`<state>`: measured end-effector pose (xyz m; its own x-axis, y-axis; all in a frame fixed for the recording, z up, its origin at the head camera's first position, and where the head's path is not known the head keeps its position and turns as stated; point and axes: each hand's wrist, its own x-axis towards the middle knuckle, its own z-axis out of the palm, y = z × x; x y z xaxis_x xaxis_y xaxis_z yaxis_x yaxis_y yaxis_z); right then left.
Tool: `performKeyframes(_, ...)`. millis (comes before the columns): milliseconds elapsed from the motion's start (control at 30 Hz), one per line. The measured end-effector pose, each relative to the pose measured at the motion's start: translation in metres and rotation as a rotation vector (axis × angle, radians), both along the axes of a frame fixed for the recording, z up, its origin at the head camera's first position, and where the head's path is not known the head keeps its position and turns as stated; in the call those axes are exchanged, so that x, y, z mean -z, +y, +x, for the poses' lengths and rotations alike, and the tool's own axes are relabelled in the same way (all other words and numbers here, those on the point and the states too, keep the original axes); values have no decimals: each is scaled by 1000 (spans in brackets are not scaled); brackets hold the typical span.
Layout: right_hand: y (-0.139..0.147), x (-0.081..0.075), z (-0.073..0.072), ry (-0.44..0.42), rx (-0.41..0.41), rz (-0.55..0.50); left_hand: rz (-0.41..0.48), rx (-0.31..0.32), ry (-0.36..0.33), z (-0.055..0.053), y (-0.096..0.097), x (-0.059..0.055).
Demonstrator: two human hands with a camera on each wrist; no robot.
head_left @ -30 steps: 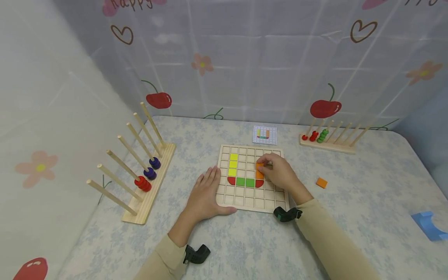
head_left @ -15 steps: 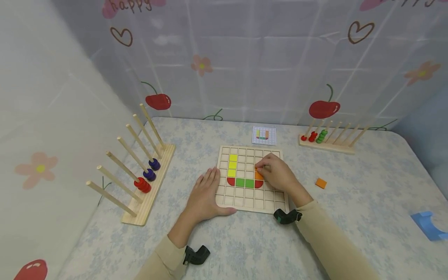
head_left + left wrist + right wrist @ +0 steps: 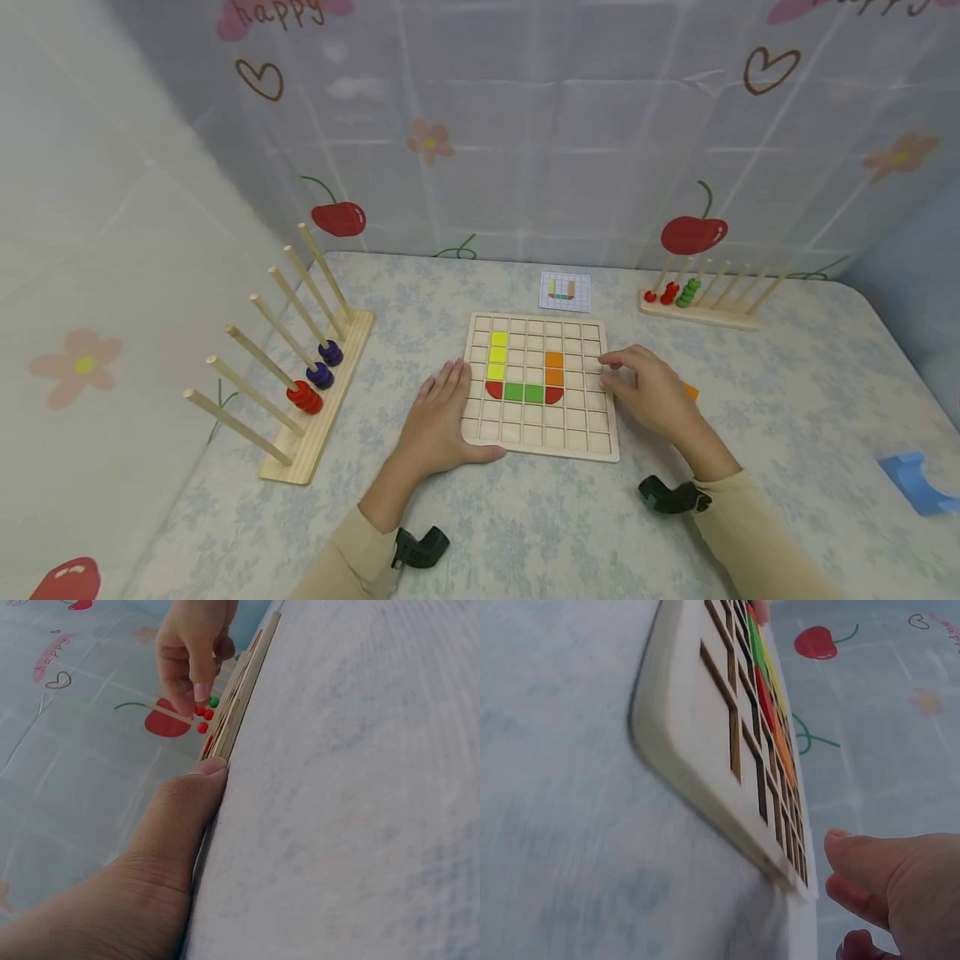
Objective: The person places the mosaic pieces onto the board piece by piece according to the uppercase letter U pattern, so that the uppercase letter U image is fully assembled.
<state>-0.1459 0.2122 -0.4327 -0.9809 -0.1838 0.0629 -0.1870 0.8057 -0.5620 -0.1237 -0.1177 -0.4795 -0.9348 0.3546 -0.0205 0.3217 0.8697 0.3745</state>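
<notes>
A wooden grid board [image 3: 525,425] lies on the table with coloured tiles set in its squares. A column of yellow tiles [image 3: 497,355] stands at left, green tiles [image 3: 523,392] between two red rounded tiles [image 3: 553,395] form the bottom, and two orange tiles [image 3: 554,368] rise at right. My left hand [image 3: 438,421] rests flat with straight fingers along the board's left edge, its thumb at the near edge. Past the board's right edge, my right hand [image 3: 654,393] hovers with loosely bent fingers and nothing between them. A loose orange tile [image 3: 692,391] is partly hidden behind it.
Behind the board lies a small pattern card [image 3: 566,292]. A wooden peg stand [image 3: 341,383] with red and blue rings is at left. A smaller peg rack [image 3: 701,310] with red and green beads stands back right. A blue curved piece [image 3: 918,483] lies far right.
My right hand has let go of an orange tile, which now sits in the board above another, and has moved right toward the loose orange tile. My left hand stays put.
</notes>
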Motion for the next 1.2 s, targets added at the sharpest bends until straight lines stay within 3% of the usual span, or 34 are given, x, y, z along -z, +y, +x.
performKeyframes(233, 45, -3, 20, 38, 57, 57, -3, -3, 5, 0, 0, 2)
performKeyframes(533, 83, 5, 29, -50, 144, 111, 0, 0, -1, 0, 1, -1)
performKeyframes(767, 89, 10, 30, -75, 170, 100, 1, -4, 1, 0, 1, 0)
performKeyframes(1000, 91, 14, 30, -2, 140, 66, 3, -4, 1, 1, 1, -1)
performKeyframes(1200, 89, 15, 27, -3, 137, 37, -6, -1, -2, 1, 1, -2)
